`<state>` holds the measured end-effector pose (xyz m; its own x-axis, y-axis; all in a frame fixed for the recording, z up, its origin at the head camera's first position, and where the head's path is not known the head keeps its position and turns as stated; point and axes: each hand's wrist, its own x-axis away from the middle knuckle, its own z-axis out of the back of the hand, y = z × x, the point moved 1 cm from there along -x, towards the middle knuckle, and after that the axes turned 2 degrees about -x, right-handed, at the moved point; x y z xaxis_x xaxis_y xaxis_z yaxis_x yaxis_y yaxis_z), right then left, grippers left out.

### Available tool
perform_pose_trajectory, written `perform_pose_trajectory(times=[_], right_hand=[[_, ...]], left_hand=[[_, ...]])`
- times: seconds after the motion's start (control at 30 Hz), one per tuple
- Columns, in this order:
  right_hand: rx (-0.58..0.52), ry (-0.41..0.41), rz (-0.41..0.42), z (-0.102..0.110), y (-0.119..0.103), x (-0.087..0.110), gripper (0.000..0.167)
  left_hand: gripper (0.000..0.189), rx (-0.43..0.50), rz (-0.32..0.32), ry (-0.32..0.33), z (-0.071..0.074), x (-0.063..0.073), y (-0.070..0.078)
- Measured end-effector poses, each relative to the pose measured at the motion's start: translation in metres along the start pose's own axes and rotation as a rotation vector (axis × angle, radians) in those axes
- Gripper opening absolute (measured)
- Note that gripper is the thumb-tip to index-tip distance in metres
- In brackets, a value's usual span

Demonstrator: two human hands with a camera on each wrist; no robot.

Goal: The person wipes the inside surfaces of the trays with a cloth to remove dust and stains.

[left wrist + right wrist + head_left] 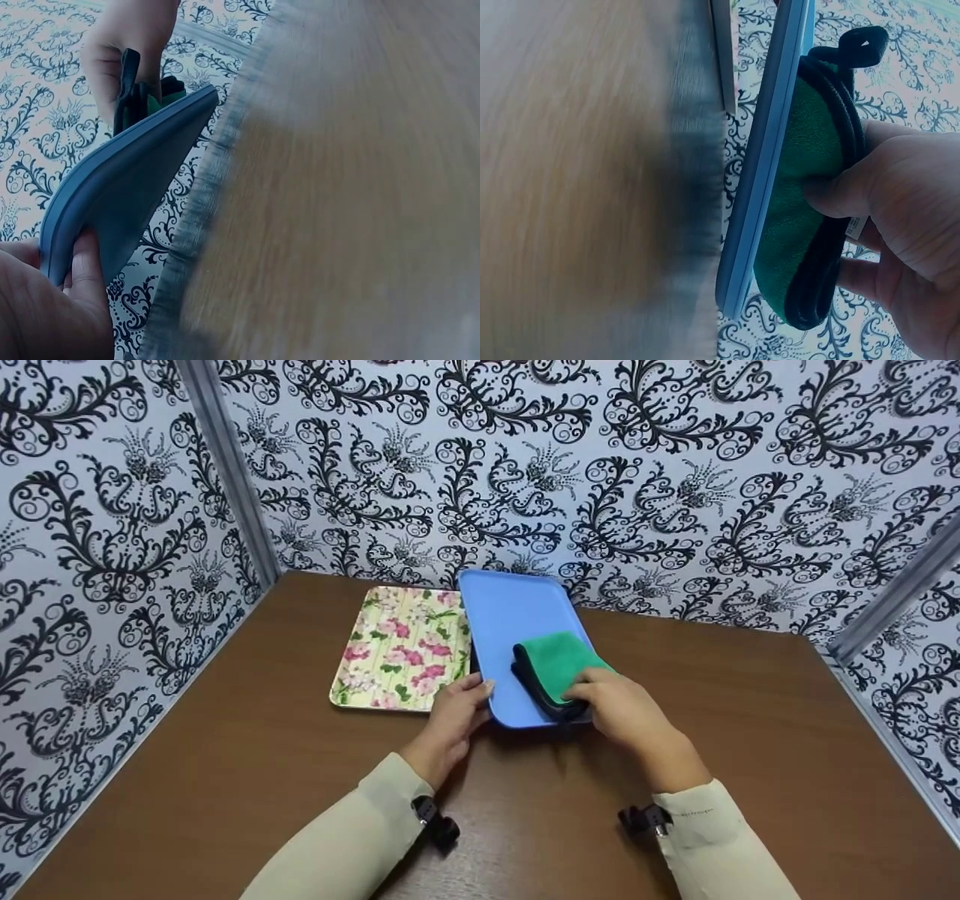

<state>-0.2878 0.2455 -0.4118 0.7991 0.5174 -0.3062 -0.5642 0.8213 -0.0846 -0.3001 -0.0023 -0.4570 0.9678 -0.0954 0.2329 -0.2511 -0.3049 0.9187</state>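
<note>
A blue tray is held tilted above the brown table, its near left edge gripped by my left hand. In the left wrist view the thumb lies along one face of the tray. My right hand grips a folded green cloth with black edging against the tray's upper face. From the right wrist view, the cloth is bunched between thumb and fingers, with a black hanging loop and a small white label at its edge.
A floral tray lies on the table left of the blue tray, which overlaps its right edge in the head view. Walls covered in black-and-white scroll pattern stand behind and at both sides. Small black cameras are strapped to both wrists.
</note>
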Motion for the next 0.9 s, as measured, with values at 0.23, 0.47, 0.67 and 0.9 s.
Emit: perform_pose_trajectory(times=[0.23, 0.47, 0.67, 0.9], right_hand=[[-0.026, -0.022, -0.060, -0.003, 0.008, 0.002, 0.047], [-0.036, -0.056, -0.108, 0.001, 0.008, 0.003, 0.045], [-0.020, -0.097, -0.132, 0.006, 0.005, 0.005, 0.045], [-0.028, -0.121, -0.117, 0.010, -0.002, 0.005, 0.046]], left_hand=[[0.051, 0.002, -0.003, 0.003, 0.001, 0.000, 0.000], [0.050, -0.005, -0.003, 0.010, 0.000, 0.000, -0.001], [0.049, -0.007, -0.002, 0.014, 0.000, -0.001, -0.001], [0.048, 0.010, -0.019, -0.001, 0.000, -0.001, -0.001]])
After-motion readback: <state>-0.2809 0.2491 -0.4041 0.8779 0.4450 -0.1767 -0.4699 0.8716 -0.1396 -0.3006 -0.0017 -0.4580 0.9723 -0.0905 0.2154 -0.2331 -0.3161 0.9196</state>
